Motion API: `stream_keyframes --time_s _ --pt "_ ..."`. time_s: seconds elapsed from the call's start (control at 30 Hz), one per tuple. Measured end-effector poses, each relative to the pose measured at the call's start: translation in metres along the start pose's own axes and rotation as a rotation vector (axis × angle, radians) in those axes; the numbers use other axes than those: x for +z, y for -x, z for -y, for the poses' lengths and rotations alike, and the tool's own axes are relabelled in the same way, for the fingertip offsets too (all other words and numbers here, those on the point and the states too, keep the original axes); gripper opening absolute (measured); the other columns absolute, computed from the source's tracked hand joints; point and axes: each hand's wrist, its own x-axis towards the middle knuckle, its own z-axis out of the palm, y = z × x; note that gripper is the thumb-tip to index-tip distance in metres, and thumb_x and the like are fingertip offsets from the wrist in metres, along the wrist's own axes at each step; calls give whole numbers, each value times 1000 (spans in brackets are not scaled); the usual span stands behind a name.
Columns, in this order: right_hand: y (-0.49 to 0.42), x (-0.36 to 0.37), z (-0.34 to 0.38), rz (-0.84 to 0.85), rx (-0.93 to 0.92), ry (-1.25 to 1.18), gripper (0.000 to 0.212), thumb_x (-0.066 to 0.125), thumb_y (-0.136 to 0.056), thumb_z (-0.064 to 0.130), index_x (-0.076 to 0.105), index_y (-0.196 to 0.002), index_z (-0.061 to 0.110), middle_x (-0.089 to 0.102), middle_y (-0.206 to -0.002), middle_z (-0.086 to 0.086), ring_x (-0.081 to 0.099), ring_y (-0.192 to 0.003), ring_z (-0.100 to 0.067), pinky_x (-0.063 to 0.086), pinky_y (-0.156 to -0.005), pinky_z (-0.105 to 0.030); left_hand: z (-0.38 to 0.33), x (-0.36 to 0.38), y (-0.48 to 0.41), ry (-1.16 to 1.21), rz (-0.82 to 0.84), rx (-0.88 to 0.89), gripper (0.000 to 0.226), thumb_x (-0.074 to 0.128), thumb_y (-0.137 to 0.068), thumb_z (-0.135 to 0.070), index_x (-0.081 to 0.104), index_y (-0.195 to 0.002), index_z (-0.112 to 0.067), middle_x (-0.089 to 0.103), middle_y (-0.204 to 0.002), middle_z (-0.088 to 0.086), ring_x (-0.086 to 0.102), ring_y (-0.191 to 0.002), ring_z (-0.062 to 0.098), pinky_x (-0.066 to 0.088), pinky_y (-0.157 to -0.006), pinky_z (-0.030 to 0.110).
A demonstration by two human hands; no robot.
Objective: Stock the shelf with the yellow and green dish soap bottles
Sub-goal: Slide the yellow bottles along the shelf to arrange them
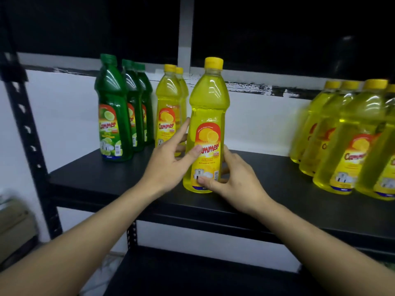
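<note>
A yellow dish soap bottle [208,116] stands upright near the front of the black shelf [106,178]. My left hand [171,161] holds its left side, thumb on the label and fingers reaching round behind. My right hand [233,180] grips its base from the right, thumb across the lower label. Behind and to the left stand three green bottles [113,107] in a row going back. Beside them are two yellow bottles [167,105], one behind the other.
Several more yellow bottles [350,133] crowd the shelf's right end. A black perforated upright [27,133] frames the left side. A lower black shelf [192,274] lies below. A white wall is behind, and a cardboard box [15,227] sits at the lower left.
</note>
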Motion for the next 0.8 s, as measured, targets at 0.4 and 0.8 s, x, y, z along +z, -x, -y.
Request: stream_keyframes --time_s 0.4,0.8 --pt "-52 60 22 50 19 -9 87 80 -77 43 29 -147 33 64 -119 2 63 -105 -16 54 -91 -38 51 -47 -23 66 41 -161 80 67 -89 -45 20 -152 -55 57 -134 -23 55 -125 3 51 -100 31" --pt "-97 102 18 30 60 101 101 81 -76 43 18 -153 23 60 -126 -7 60 -114 -26 52 -94 -43 74 -40 -42 59 -136 -248 61 49 -104 -37 17 -153 -51 54 -139 -12 59 -120 13 54 -97 39"
